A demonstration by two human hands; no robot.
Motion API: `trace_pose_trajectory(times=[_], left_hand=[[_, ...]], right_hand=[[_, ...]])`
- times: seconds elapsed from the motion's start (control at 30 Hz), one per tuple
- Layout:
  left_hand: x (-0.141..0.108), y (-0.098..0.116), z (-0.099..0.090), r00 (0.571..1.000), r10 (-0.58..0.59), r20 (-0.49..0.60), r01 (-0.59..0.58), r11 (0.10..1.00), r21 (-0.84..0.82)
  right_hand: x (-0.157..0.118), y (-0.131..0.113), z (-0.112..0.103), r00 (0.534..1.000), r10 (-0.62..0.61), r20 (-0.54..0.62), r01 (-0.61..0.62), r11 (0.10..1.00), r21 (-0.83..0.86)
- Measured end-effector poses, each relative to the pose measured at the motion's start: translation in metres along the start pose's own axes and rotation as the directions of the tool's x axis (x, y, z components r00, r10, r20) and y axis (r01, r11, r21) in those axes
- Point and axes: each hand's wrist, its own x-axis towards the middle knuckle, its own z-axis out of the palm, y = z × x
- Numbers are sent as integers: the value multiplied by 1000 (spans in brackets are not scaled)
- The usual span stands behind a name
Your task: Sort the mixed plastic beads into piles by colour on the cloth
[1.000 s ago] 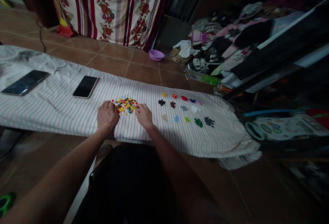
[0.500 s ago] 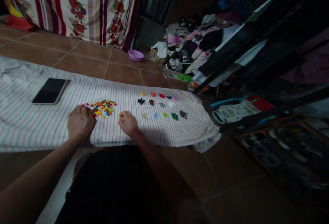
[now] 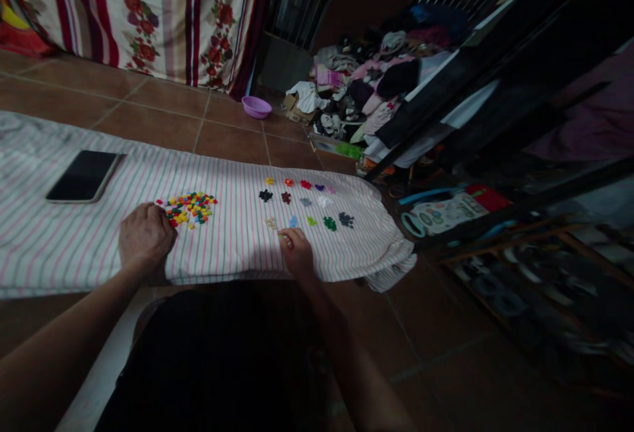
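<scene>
My right hand point(image 3: 297, 251) is closed in a pinch on a small lime-green piece point(image 3: 282, 236), just above the striped cloth and in front of the light blue pile point(image 3: 293, 221). My left hand point(image 3: 147, 232) rests on the cloth with its fingers curled under; whatever may be inside is hidden. Against its right side lies a mixed heap of tiny coloured pieces point(image 3: 193, 207). Sorted piles spread to the right, among them lime green point(image 3: 312, 220), dark green point(image 3: 329, 224), beige point(image 3: 270, 223), black point(image 3: 266, 195), brown point(image 3: 286, 198) and dark grey point(image 3: 346, 220).
A phone point(image 3: 84, 176) lies on the striped cloth point(image 3: 232, 247) at the left. Beyond the cloth's far edge, a purple basin point(image 3: 257, 108) stands on the tiled floor, near a heap of clothes point(image 3: 356, 85). A dark rack point(image 3: 535, 260) is at the right.
My right hand has moved right, from beside the mixed heap to the sorted piles, with the lime-green piece still pinched. My left hand stays by the heap. The view has shifted slightly.
</scene>
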Motion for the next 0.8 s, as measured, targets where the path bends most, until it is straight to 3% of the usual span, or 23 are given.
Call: trace_pose_trajectory(times=[0.2,0.37,0.57,0.8], left_hand=[[0,-3,3,999,32,-42,-32,999,-5],[1,-2,2,999,37,6,-37,998,55],[1,-3,4,999,30,-12,-29,998,54],[1,-1,4,1000,22,-23,-20,997,74]], right_hand=[[12,41,-31,958,243,-155,-269,947,-176],[24,57,-38,910,352,-221,-395,897,-198],[32,67,-34,885,413,-216,-449,879,-159],[36,75,-32,899,384,-210,-418,896,-151]])
